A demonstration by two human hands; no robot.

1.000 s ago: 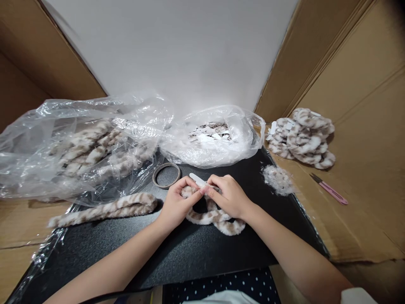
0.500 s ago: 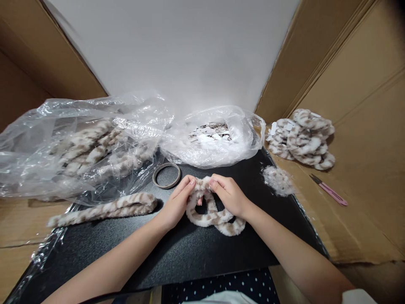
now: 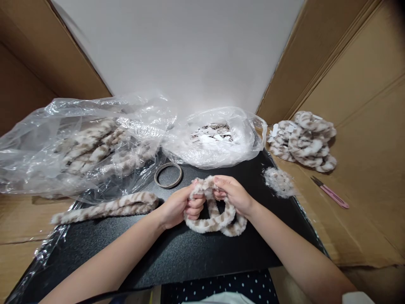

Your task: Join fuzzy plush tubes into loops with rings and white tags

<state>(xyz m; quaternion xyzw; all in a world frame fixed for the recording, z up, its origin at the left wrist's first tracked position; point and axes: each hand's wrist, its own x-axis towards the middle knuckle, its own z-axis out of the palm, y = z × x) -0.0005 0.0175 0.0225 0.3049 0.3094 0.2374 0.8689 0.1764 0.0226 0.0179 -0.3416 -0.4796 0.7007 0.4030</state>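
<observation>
A fluffy white-and-brown plush strap (image 3: 205, 225) lies in loops over the middle of the black table. Its upper part is raised between both hands. My left hand (image 3: 180, 205) is closed around it on the left, fingers curled under the loop. On the right my right hand (image 3: 234, 194) pinches the same strap between thumb and curled fingers. The lower loops cross each other and rest on the tabletop. Left of my left hand lies another folded plush strap (image 3: 107, 207).
A clear plastic bag (image 3: 34, 147) of plush straps spreads at the left. Behind stands a plastic bag (image 3: 209, 158) with white tags. A grey ring (image 3: 168, 186), a fluff clump (image 3: 279, 182), pink-handled snips (image 3: 332, 195) and a strap pile (image 3: 303, 143) lie about. Cardboard (image 3: 357, 139) borders the right.
My left hand has turned and its fingers now wrap around the strap. The raised loop has opened wider between my hands, and my right fingers have curled in.
</observation>
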